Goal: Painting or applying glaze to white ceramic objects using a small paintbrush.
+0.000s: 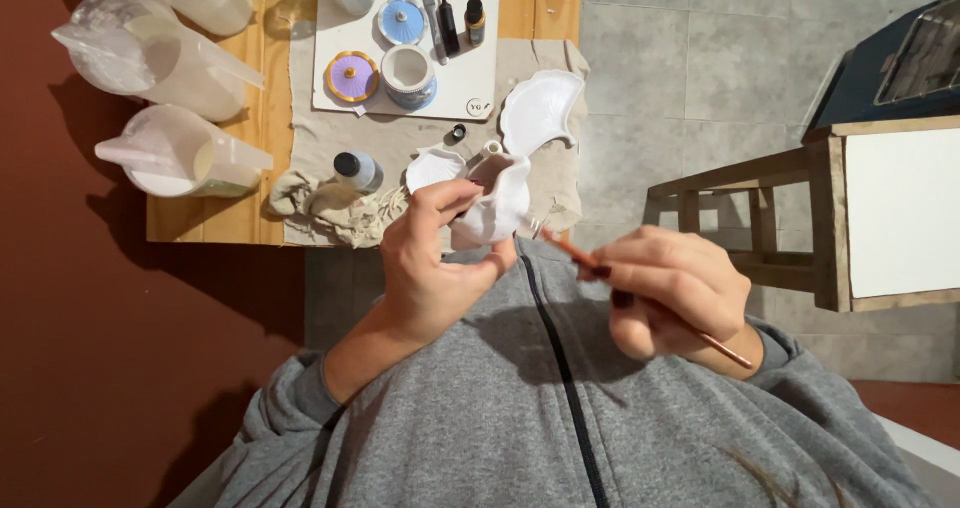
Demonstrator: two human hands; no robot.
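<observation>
- We are holding a white wavy-edged cast piece (497, 203) in the left hand (435, 268), lifted close to the chest and above the near edge of the wooden table (270, 118); thumb and fingers are closing round its lower part.
- The right hand (665, 293) is pinching a thin copper-coloured brush (640, 298), its tip pointing toward the piece and lying just beside its lower edge.
- Risk, in our judgement: the piece is hanging off the table over the grey hooded top (540, 418) and tiled floor (700, 58); a loosening grip could be dropping it, and its thin frilled rim looks liable to chip.
- Risk: the brush tip is working near the sleeve and zip, so any wet medium could be marking the fabric; we cannot tell whether the tip is loaded.
- Risk: a small dark-capped bottle (356, 170) is standing on the crumpled cloth (330, 208) near the table edge; a tug on the cloth could be tipping it.
- Pose: both wrists are bending inward, elbows tucked, hands near each other but apart.
- Clear measuring jugs (180, 153) are standing well apart on the left.
</observation>
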